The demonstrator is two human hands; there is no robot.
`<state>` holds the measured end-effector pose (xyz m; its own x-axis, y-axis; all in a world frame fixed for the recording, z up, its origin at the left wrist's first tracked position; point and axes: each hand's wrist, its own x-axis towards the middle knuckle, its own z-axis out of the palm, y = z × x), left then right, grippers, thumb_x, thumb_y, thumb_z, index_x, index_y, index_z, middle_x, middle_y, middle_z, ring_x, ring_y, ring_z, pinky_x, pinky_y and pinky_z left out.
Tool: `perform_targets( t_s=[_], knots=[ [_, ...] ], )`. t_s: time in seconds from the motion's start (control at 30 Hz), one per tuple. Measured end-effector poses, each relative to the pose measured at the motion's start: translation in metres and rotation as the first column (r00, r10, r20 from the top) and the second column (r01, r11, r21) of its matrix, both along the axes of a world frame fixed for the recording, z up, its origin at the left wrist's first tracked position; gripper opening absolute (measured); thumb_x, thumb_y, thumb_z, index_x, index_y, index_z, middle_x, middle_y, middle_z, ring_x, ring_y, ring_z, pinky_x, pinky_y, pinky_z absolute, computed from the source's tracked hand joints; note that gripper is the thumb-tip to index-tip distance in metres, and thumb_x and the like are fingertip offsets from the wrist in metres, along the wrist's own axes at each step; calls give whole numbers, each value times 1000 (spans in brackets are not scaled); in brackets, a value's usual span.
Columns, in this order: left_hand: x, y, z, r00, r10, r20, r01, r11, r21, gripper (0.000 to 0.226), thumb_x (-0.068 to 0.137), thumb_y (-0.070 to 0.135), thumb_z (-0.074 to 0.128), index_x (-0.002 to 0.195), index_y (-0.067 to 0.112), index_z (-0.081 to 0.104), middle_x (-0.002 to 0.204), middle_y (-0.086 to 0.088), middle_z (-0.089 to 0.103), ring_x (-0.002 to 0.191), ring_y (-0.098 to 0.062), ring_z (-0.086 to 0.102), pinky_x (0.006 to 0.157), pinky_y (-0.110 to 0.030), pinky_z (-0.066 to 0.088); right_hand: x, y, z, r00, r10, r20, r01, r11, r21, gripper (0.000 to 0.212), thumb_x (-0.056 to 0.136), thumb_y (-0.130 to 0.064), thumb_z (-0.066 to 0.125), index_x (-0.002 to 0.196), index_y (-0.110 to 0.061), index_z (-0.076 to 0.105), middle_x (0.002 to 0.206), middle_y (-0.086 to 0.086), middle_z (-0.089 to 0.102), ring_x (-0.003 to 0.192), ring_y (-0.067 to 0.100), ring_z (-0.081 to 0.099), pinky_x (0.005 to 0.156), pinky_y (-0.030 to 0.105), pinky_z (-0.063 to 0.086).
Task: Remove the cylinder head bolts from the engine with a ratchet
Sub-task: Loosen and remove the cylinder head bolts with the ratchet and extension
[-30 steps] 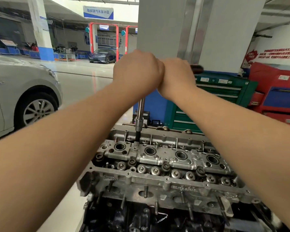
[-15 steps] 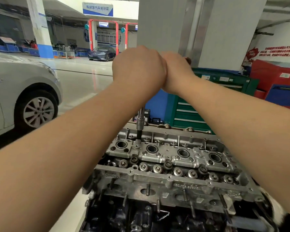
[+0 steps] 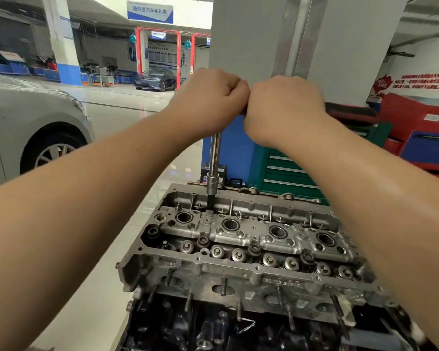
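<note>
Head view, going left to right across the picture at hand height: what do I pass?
Silver car → dark car in the far bay → left hand → right hand, both gripping the ratchet → red tool cabinet.

I have one view only: head-worn wide-angle cam, looking fwd and down from above the bare-metal grey cylinder head (image 3: 241, 239), close in. Both forearms enter from the bottom corners. The far field covers a glossy pale workshop floor (image 3: 127, 107). No 2nd view, so no overlap.
</note>
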<state>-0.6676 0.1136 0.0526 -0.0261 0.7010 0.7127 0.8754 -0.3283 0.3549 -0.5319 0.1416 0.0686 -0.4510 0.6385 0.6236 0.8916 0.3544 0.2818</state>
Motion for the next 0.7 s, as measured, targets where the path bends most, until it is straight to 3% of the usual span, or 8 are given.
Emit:
perform_targets(
  t_s=[0.1,0.2,0.33,0.4,0.47,0.53,0.6,0.7],
  knots=[
    [17,-4,-3,886,429,-174,-410,902,135,42,107,34,34,73,13,45,70,-8,41,75,-35,49,65,-36,33,-12,19,0,976,218,-24,-219,969,-114,28,91,-13,46,65,-22,36,67,1,43,72,34,51,66,36,34],
    [22,2,-3,870,476,-129,-467,879,93,37,107,31,35,84,15,59,82,-10,45,80,-32,46,68,-37,32,-20,28,-4,971,231,-67,-238,963,-125,26,90,-10,47,68,-21,40,68,0,42,79,32,50,71,36,33],
    [12,10,0,944,310,-114,-303,950,78,43,105,30,38,67,10,47,67,-11,48,74,-36,53,63,-37,36,-14,27,-7,987,129,-97,-138,987,-88,26,88,-15,50,64,-22,40,63,-1,42,68,30,52,62,36,35],
    [7,11,0,997,81,-13,-81,997,17,45,104,28,40,66,7,54,63,-11,58,66,-32,60,60,-42,48,-8,16,-5,996,26,-90,-34,996,-83,28,90,-16,54,65,-21,42,65,1,44,59,25,46,53,31,30],
    [-2,10,1,977,-173,129,181,982,-53,43,104,23,44,68,4,57,58,-1,60,54,-18,59,58,-39,55,-4,-2,-4,994,-89,-66,86,995,-46,29,90,-19,56,67,-20,38,68,2,40,57,22,37,52,30,26],
    [-10,8,1,925,-330,188,350,933,-84,39,106,17,44,73,2,59,53,8,54,49,-9,54,51,-28,51,-1,-22,-7,992,-121,-17,122,991,54,30,90,-23,54,69,-21,33,68,2,32,59,23,32,53,33,25],
    [-11,7,1,911,-372,178,392,916,-90,39,108,16,43,78,1,62,52,11,53,49,-4,52,51,-17,46,3,-36,-11,996,-93,16,91,989,118,22,91,-23,53,76,-22,36,68,2,29,57,23,26,50,32,22],
    [-6,6,-1,928,-317,198,332,942,-47,42,109,20,44,71,8,59,50,10,53,47,-4,54,51,-18,49,4,-32,-12,996,-82,28,78,989,129,19,92,-19,52,77,-21,40,68,3,31,64,24,35,51,32,23]
  ],
)
